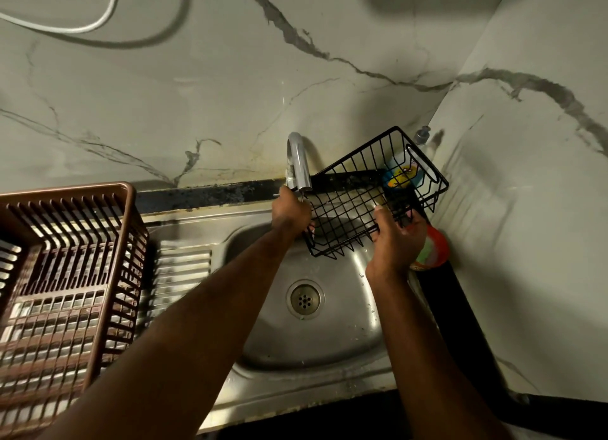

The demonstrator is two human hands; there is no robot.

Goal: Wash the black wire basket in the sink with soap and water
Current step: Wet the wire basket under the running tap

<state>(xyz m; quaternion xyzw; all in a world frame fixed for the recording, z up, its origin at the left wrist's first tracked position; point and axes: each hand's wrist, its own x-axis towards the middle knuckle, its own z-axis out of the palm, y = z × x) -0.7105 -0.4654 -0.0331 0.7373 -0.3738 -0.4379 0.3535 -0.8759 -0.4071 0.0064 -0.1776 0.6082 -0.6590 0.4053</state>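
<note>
Forearms reach up from six o'clock over the steel sink (329, 350), whose drain (304, 298) sits in the middle of the bowl. At nine o'clock from the drain, a brown plastic dish rack (65, 275) stands on the ribbed draining board.

Farther in, at twelve to one o'clock from the drain, both hands hold the black wire basket (371, 192) in the air above the back of the bowl, tilted with its open side toward the camera and its far end raised to the right. The right hand (398, 239) grips the near edge, thumb pressed over the top wires and fingers curled beneath. The left hand (291, 212) is at the basket's left corner, fingers curled round the wire there, its knuckles just under the mouth of the tap (297, 163).

At three o'clock from the right hand a round red and green thing (436, 247) lies on the dark counter. Behind the basket mesh a blue and yellow sponge (399, 176) shows, and beyond it a pump bottle (422, 135) stands in the corner. The marbled wall (197, 94) rises behind, with a white cable (65, 28) looping at eleven o'clock
</note>
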